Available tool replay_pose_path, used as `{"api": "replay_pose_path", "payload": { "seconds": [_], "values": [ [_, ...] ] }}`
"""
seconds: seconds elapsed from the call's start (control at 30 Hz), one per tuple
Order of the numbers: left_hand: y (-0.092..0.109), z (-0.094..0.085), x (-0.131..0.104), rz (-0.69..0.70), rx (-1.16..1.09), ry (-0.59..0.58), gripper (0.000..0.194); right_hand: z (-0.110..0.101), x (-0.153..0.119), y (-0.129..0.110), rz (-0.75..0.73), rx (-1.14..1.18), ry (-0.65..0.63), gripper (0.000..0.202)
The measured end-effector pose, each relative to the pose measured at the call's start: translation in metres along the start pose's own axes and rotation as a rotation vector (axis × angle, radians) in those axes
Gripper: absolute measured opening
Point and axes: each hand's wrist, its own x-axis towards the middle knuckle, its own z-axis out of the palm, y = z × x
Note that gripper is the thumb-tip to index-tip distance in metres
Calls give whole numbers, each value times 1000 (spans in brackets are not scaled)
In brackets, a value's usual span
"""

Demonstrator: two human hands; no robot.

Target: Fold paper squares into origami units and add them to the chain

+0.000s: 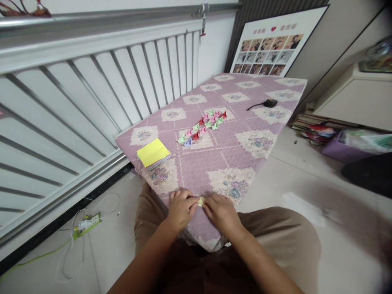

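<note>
My left hand (181, 207) and my right hand (221, 213) meet near the front edge of the table. Between their fingertips is a small pale yellow piece of folded paper (201, 201), pinched from both sides. A stack of square paper with a yellow sheet on top (153, 153) lies to the left. Farther back, several small folded paper pieces (202, 127) in green, pink, red and blue stand in slanting rows.
A purple floral cloth (214, 157) covers the table. A small black object with a thin tail (270, 103) lies at the back right. A white radiator (101, 90) borders the left side; a power strip (87, 224) is on the floor.
</note>
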Motion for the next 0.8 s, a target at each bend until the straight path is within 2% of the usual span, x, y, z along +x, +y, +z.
{"api": "replay_pose_path", "payload": {
  "seconds": [0.2,0.33,0.43,0.5,0.63,0.8],
  "values": [
    [-1,5,2,-25,-17,22,16,-5,10,-14,-66,-156,4,11],
    [-4,8,1,-64,-206,97,21,-11,17,-15,-56,-76,7,15],
    [-2,10,-3,-159,-481,191,29,-18,19,-13,56,178,60,17],
    [3,9,-5,-234,-668,203,30,-23,18,-15,165,418,60,16],
    [13,5,-9,-261,-963,131,29,-29,16,-24,390,844,12,19],
    [17,0,-13,-330,-1116,52,20,-30,11,-31,546,1146,-83,24]
  ]
}}
